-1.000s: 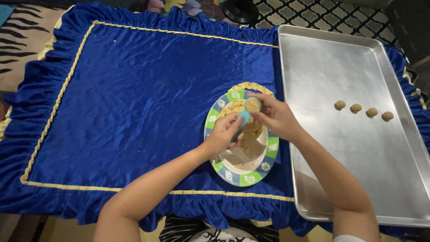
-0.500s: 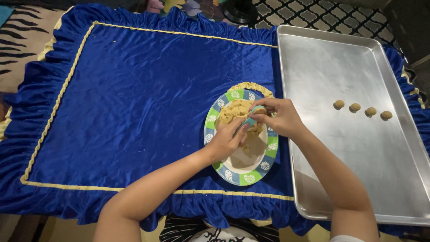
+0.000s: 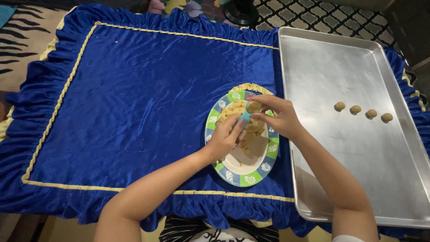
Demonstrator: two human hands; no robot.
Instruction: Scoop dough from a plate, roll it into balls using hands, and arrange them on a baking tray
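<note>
Four dough balls (image 3: 363, 112) are sitting in a row near the tray's (image 3: 322, 58) right edge; most dough (image 3: 251, 130) is remaining on the plate (image 3: 244, 177). The left hand (image 3: 224, 139) is gripping a teal scoop (image 3: 247, 114), handle slanting toward the cloth's near edge, bowl uppermost. The right hand's (image 3: 277, 116) fingers are pinching the filled bowl.

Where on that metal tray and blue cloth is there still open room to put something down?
The baking tray is bare everywhere but the row of four dough balls near its right rim. The blue cloth lies open left of the plate. It is crowded over the plate, where the left hand and right hand work a small blue scoop in dough.
</note>
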